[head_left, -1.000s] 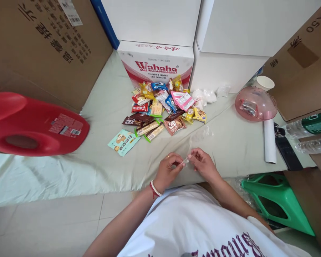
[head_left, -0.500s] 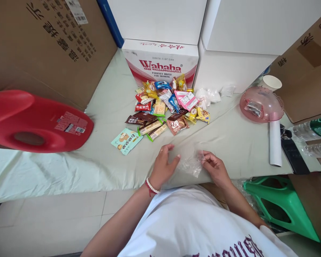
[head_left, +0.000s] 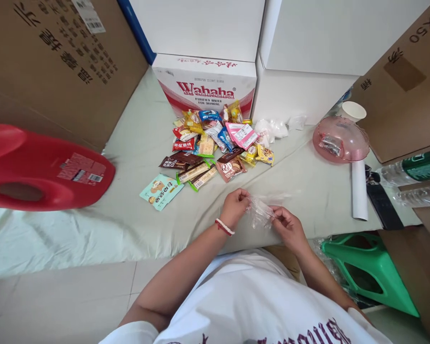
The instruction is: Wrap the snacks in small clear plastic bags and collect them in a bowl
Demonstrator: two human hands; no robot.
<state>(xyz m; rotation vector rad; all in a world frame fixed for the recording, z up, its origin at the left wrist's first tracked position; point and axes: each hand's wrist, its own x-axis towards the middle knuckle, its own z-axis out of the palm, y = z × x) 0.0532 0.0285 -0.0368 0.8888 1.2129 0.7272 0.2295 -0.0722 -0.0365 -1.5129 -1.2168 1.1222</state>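
A small clear plastic bag (head_left: 261, 211) hangs between my two hands just above the pale green cloth (head_left: 136, 143). My left hand (head_left: 233, 206) pinches its left edge with closed fingers; a bead bracelet sits on that wrist. My right hand (head_left: 286, 223) grips the bag's right side, fingers curled. Beyond the hands lies a pile of wrapped snacks (head_left: 215, 143), with one light blue packet (head_left: 160, 190) apart at its near left.
A Wahaha carton (head_left: 204, 81) and white boxes stand behind the pile. A red jug (head_left: 39, 167) lies at left, brown cartons on both sides. At right are a pink bowl (head_left: 341, 139), a paper cup (head_left: 353, 111), a white roll (head_left: 359, 190), water bottles (head_left: 415, 167) and a green stool (head_left: 369, 267).
My left hand, flat and open on the cloth half a second ago, has closed on the bag's left edge. Both hands now hold the bag up between them.
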